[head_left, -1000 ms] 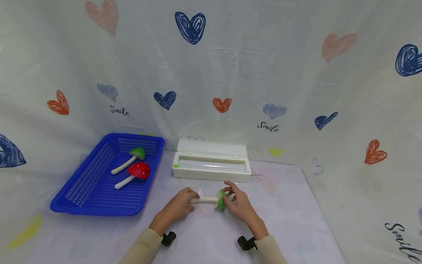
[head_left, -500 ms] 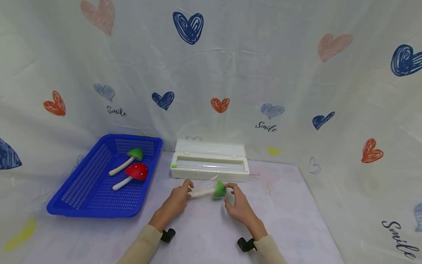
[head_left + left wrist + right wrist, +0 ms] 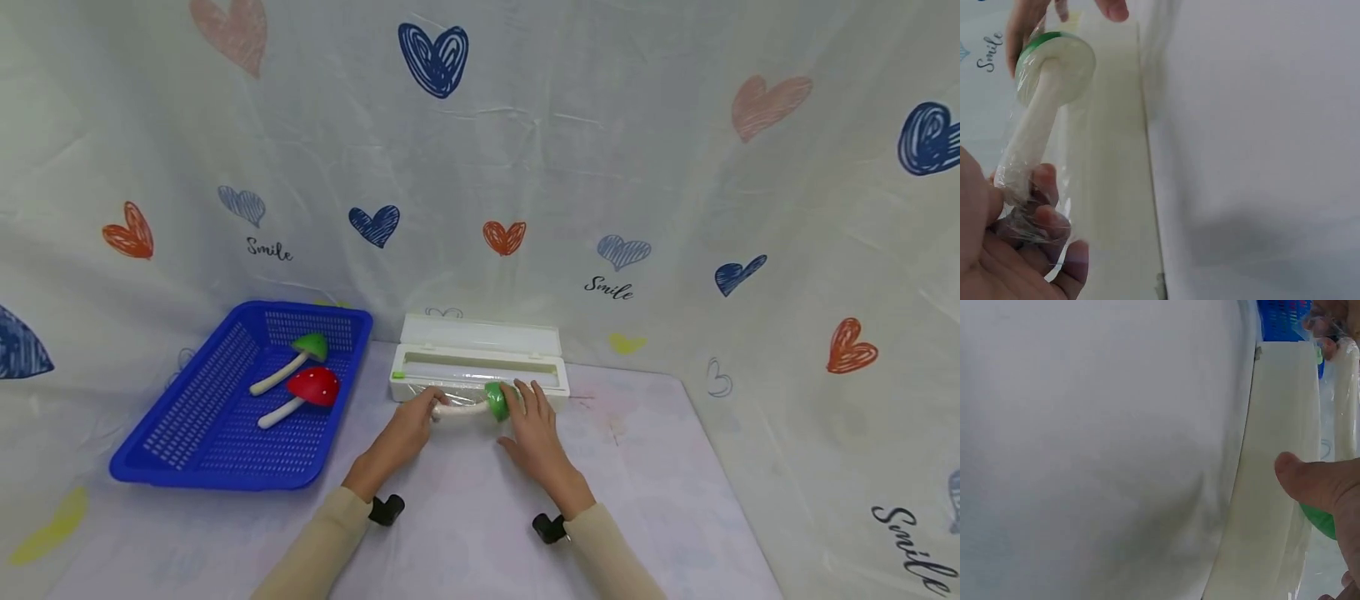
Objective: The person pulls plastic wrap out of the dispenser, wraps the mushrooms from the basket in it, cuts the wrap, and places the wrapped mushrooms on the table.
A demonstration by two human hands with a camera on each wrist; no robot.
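Note:
A toy mushroom (image 3: pixel 463 410) with a green cap and white stem hangs in front of the white cling film box (image 3: pixel 553 385). My left hand (image 3: pixel 399 432) pinches its stem end, where clear film (image 3: pixel 1015 178) is bunched between the fingers. The film also covers the cap's pale underside in the left wrist view. At the cap, my right hand (image 3: pixel 536 435) touches the green side with extended fingers. Its thumb (image 3: pixel 1310 481) stands apart from the cap. The box's lid (image 3: pixel 480 336) is raised, and a film roll (image 3: pixel 457 372) lies inside.
On the left, a blue basket (image 3: pixel 138 468) holds another green-capped mushroom (image 3: pixel 288 367) and a red-capped mushroom with white dots (image 3: pixel 303 394). A pale cloth (image 3: pixel 457 517) covers the table. Behind it hangs a curtain (image 3: pixel 555 167) printed with hearts.
Both hands have carried the mushroom away from me, up to the box front. The right hand has gone from fingers around the cap to straighter fingers against it, thumb away.

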